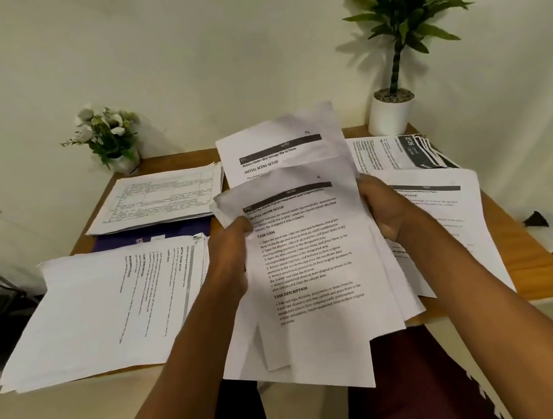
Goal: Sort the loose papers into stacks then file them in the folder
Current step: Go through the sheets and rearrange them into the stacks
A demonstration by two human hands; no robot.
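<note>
Holding: both hands hold a loose sheaf of papers (310, 274) over the near edge of the surface (547, 271), at 6 o'clock.
Left grip: the left hand (229, 249) pinches the sheaf's left edge, fingers curled.
Right grip: the right hand (387, 212) is curled round the sheaf's right edge.
Sheaf: uneven and crumpled; one sheet stands up behind the front one, toward 12 o'clock.
Stacks: a sideways stack (91, 316) at 9 o'clock overhangs the near edge; a tabled stack (158, 198) lies at 10 o'clock; a right stack (441, 214) at 3 o'clock; a fanned stack (399, 152) at 1 o'clock.
Folder: the dark blue folder (154, 236) lies flat at 10 o'clock, mostly under the tabled stack.
Plants: a flower pot (112, 138) at 11 o'clock; a white pot (391, 115) with a tall plant at 1 o'clock.
</note>
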